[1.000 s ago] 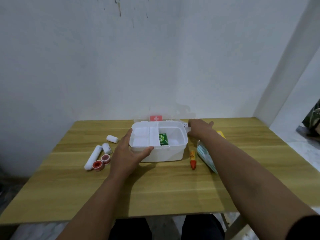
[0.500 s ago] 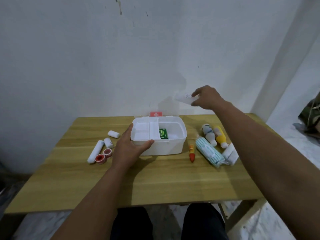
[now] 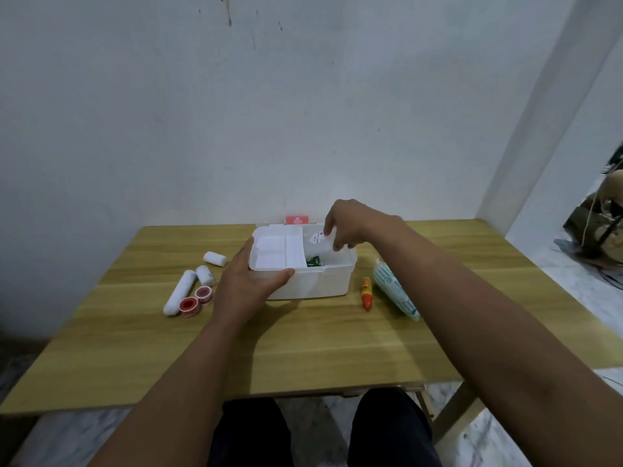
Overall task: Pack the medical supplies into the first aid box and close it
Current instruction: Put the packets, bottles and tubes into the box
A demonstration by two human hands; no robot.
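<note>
The white first aid box [image 3: 323, 284] stands open in the middle of the wooden table [image 3: 320, 348], with a divided white tray [image 3: 274, 252] in its left half and a green packet [image 3: 314, 261] inside. My left hand [image 3: 251, 278] grips the box's front left corner. My right hand [image 3: 349, 225] holds a small clear packet [image 3: 318, 242] just above the box's right compartment. An orange tube [image 3: 366, 293] and a pale blue striped pack [image 3: 394, 292] lie to the right of the box. White bandage rolls [image 3: 180, 291] and two red tape rolls [image 3: 195, 299] lie to its left.
The box's open lid with a red label [image 3: 296, 219] rests against the white wall behind. My right forearm crosses the table's right side and hides what lies under it. A bag [image 3: 603, 230] sits on the floor at the far right.
My right hand has come down from high at the right with the clear packet and now holds it over the box. My left hand has stayed on the box corner.
</note>
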